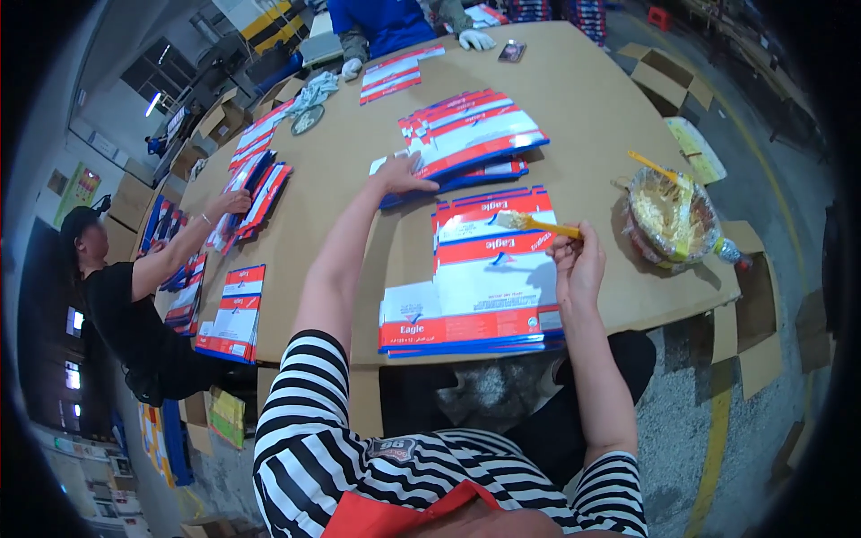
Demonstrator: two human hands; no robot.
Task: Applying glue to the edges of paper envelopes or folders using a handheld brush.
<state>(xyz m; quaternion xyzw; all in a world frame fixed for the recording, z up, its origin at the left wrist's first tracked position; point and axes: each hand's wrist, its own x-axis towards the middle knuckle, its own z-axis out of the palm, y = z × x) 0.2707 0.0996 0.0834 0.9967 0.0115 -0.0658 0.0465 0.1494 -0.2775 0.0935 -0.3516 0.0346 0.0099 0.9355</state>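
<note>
My right hand (577,264) is closed around the orange handle of a brush (547,226), whose bristles carry pale paste. The brush is over a near stack of flat printed cardboard sheets (493,278), red, white and blue, lying before me at the table edge. Ahead of it lies a second stack of the same sheets (480,134), fanned out. My left hand (405,175) rests at that stack's left edge with thumb and fingers apart; its fingertips are partly hard to make out. Right of the stacks stands a bowl (671,215) of pale paste with a yellow stick across it.
A co-worker in black (126,287) handles more sheets at the left. Across the table is a person in blue (381,27) with white gloves. Cloths (314,94) and a phone-like dark card (512,51) lie on the brown table (592,117). Open cartons (664,76) stand around it.
</note>
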